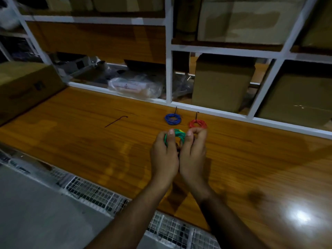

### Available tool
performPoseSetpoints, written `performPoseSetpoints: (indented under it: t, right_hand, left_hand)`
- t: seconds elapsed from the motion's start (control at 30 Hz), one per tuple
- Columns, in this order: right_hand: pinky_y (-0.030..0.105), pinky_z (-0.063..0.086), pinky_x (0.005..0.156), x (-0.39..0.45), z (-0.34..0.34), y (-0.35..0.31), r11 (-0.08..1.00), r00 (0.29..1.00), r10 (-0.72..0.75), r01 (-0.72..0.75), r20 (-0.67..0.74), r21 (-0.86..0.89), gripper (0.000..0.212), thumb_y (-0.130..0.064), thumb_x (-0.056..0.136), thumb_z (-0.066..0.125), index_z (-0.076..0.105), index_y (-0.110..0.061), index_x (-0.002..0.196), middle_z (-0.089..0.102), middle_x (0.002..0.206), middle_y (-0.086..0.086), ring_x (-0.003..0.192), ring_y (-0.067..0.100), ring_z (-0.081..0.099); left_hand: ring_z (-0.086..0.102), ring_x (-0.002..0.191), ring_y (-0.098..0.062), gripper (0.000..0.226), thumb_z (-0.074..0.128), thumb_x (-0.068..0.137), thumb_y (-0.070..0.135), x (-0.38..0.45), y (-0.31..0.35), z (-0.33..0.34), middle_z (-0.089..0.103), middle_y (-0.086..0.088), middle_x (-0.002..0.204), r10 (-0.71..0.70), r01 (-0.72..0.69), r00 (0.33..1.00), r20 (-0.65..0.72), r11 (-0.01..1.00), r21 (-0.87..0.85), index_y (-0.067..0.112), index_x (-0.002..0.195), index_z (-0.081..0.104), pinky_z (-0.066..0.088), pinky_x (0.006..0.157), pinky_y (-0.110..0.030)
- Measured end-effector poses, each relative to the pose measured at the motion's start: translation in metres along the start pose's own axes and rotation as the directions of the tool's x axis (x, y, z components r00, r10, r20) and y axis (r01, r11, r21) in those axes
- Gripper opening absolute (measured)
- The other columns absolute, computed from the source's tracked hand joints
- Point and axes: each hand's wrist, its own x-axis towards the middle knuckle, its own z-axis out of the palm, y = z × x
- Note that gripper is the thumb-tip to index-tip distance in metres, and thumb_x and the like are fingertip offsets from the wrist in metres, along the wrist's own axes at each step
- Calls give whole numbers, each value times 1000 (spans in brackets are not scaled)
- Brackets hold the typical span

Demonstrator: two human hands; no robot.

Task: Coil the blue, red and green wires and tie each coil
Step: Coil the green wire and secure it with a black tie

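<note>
My 2 hands are close together above the wooden table, both holding 1 green wire coil between them. My left hand curls its fingers around the coil's left side, thumb on top. My right hand pinches the coil's right side, with its fingertips bent inward. Just beyond my hands, 2 tied coils lie flat on the table: a blue wire coil to the left and a red wire coil to the right, near each other but apart, each with a thin dark tie end sticking up. A loose dark tie wire lies on the table well to the left. Behind the table stands a white shelf frame with cardboard boxes.
</note>
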Motion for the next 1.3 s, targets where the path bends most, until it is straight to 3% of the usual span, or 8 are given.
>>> performPoseSetpoints:
  t: [0.1, 0.27, 0.43, 0.7, 0.8, 0.93, 1.13, 1.3]
  right_hand:
    - [30, 47, 51, -14, 33, -4, 999, 999, 40, -40, 31, 6, 17, -27, 104, 38, 52, -18, 105, 61, 81, -7, 66, 6, 61]
    - [24, 40, 45, -22, 71, -10, 986, 995, -101, 102, 16, -129, 22, -35, 103, 35, 48, -21, 94, 57, 70, -8, 59, 8, 58]
    - [42, 48, 46, -8, 89, 0, 968, 993, -99, 83, -58, -237, 28, -40, 101, 34, 50, -18, 92, 58, 69, -6, 57, 9, 60]
    - [37, 49, 55, 34, 102, 29, 990, 988, 117, -108, -98, 88, 20, -26, 97, 39, 55, -18, 88, 60, 76, -1, 66, 15, 60]
    - [28, 44, 52, 53, 108, 31, 970, 996, 84, -73, -35, 232, 16, -20, 93, 42, 51, -18, 80, 55, 72, 6, 61, 13, 54]
    - [27, 40, 49, 79, 116, 43, 962, 1000, -19, 14, 14, 274, 18, -21, 89, 41, 49, -12, 77, 52, 67, 3, 55, 12, 50]
    - [26, 43, 52, 82, 122, 62, 972, 999, -28, 17, 43, 234, 14, -26, 96, 44, 56, -23, 90, 59, 75, -15, 63, 3, 56]
    - [21, 53, 69, 73, 123, 83, 985, 991, -1, -22, 134, 171, 25, -23, 101, 46, 60, -9, 116, 66, 106, -11, 92, 2, 66]
  left_hand:
    - [57, 65, -9, 26, 40, 104, 30, 19, -13, -25, 59, 1, 75, 12, -21, 998, -62, 989, -146, 19, 108, 63, 44, 55, -21]
    - [54, 60, -9, 30, 34, 106, 22, 44, -27, -57, 57, 1, 68, -15, 9, 1000, -15, 950, -313, 22, 100, 64, 45, 55, -23]
    - [60, 66, 3, 30, 34, 106, 21, 58, -35, -60, 67, 17, 78, -48, 54, 998, 29, 951, -303, 23, 108, 64, 50, 59, -21]
    - [63, 74, -4, 30, 40, 105, 18, 83, -47, -32, 67, 13, 79, 7, 12, 996, 87, 976, -218, 39, 108, 63, 52, 65, -24]
    - [63, 75, -6, 29, 40, 105, 17, 99, -45, -25, 67, 6, 82, -13, 22, 999, 35, 967, -256, 31, 108, 65, 50, 65, -21]
    - [66, 83, -16, 31, 40, 103, 31, 122, -42, -10, 69, -2, 89, -148, 133, 989, -7, 907, -399, 18, 99, 68, 53, 70, -32]
    - [61, 66, -9, 29, 42, 104, 27, 145, -48, 6, 64, -1, 75, -165, 96, 970, -177, 933, -346, 16, 94, 66, 47, 56, -24]
    - [61, 64, -8, 14, 57, 98, 26, 161, -53, 3, 64, 0, 74, -175, 86, 962, -210, 924, -374, 15, 94, 64, 47, 52, -20]
